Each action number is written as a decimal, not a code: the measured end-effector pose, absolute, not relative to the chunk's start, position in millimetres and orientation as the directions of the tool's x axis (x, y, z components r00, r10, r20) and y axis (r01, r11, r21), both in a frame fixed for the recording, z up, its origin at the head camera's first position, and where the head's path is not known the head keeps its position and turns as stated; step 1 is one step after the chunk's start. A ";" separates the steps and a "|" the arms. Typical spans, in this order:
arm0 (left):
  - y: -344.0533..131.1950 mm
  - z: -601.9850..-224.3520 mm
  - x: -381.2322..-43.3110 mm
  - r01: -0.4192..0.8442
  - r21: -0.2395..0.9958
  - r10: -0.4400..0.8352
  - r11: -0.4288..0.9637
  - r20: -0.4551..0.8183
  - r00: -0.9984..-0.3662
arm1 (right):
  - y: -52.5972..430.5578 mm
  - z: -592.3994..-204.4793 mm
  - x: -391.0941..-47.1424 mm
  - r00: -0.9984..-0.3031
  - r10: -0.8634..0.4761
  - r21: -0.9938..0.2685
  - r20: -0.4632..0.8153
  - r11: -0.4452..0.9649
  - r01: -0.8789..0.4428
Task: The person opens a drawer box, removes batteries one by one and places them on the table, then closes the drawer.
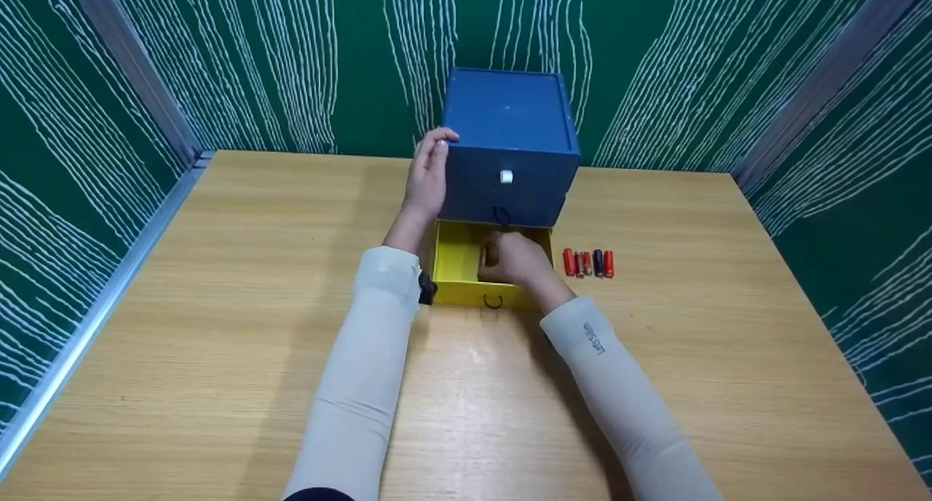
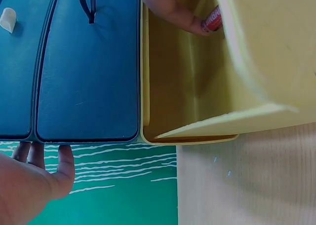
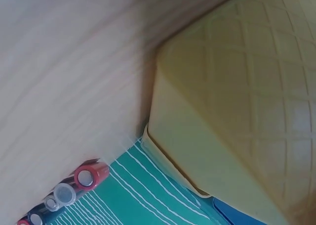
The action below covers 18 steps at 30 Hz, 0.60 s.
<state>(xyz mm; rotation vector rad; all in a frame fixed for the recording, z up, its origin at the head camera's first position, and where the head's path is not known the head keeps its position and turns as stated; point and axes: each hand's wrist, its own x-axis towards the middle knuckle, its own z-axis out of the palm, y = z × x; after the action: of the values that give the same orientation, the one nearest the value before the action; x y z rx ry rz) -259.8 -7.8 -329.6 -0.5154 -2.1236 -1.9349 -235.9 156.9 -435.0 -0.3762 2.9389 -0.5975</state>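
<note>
A small drawer cabinet has a blue upper body (image 1: 506, 111) and a pulled-out yellow bottom drawer (image 1: 453, 294). My left hand (image 1: 428, 177) rests against the cabinet's left side, fingertips at the top edge. The left wrist view shows these fingers (image 2: 65, 160) extended along the blue side. Inside the yellow drawer, my right hand (image 1: 518, 257) has its fingers curled downward. A red battery (image 2: 212, 20) with lettering shows at its fingertips in the left wrist view, partly hidden by the drawer front. The right hand itself is out of sight in the right wrist view.
A row of several red and dark batteries (image 1: 587, 263) stands on the wooden table (image 1: 218, 326), right of the drawer. The blue drawers carry a white knob (image 1: 507, 175) and a dark loop pull (image 1: 501, 215). Green white-streaked walls (image 1: 364, 57) enclose the table.
</note>
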 end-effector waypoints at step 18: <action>-7.4 -327.7 -258.8 0.399 0.912 0.108 0.091 0.390 -0.915 | 161.7 -425.9 -232.3 -0.959 -0.274 -0.409 -0.070 0.885 -0.223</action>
<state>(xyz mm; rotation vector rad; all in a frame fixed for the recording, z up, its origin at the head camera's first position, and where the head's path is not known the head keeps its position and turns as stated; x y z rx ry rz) -258.8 -7.4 -327.7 -0.5101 -2.1437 -1.9120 -232.3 161.7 -425.9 -0.3874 2.9268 -0.6129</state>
